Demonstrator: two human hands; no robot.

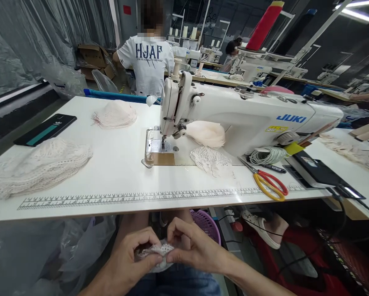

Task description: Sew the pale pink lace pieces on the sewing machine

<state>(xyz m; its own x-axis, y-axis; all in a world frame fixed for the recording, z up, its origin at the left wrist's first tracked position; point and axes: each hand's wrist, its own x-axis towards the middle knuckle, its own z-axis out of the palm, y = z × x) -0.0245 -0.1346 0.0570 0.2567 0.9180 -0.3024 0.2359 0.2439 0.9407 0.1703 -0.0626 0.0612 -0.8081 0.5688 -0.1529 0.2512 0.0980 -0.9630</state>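
A small white openwork lace piece [162, 268] is above the lap, below the white table [116, 164]'s front edge. The left hand [131, 255] and right hand [196, 246] both pinch it between thumbs and fingers. Behind the right hand is a round purple plastic basket [212, 224], partly hidden. The tabletop edge stands between the hands and the white JUKI sewing machine [233, 107]. Red-and-yellow-handled metal scissors [270, 186] lie across the printed black ruler scale [141, 198]; cream lace pieces [45, 164] are heaped at left. Beyond is a person in a white T-shirt [150, 61].
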